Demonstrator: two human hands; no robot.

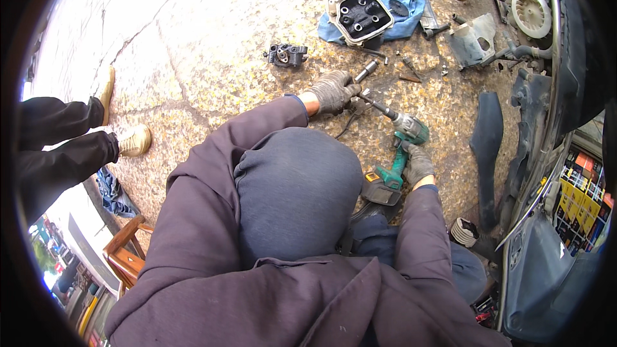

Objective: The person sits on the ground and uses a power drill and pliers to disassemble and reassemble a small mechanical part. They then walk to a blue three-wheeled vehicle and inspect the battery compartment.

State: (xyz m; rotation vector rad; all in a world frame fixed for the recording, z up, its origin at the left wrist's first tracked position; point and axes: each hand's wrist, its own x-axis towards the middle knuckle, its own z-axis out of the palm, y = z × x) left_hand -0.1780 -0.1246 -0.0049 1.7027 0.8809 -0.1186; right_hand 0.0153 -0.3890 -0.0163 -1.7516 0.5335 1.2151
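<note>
My right hand (pixel 419 163), in a grey work glove, is closed round the handle of a green cordless impact driver (pixel 411 130). From the driver's nose a slim dark shaft (pixel 379 106) points up and left, its tip close to my left fingers. My left hand (pixel 334 92), gloved as well, is closed, and a silvery metal socket (pixel 367 71) sticks out from its fingers. Just beyond that hand a small dark metal engine part (pixel 286 56) lies on the stone ground. Below the fingers runs a thin dark curved piece (pixel 347 126).
A black-and-silver engine cover (pixel 365 18) rests on a blue cloth (pixel 407 1). At right lie a metal shroud (pixel 472 42), a white fan wheel (pixel 531 13) and a dark plastic panel (pixel 486 148). Another person's shoe (pixel 135 141) stands at left, near a wooden stool (pixel 124 250).
</note>
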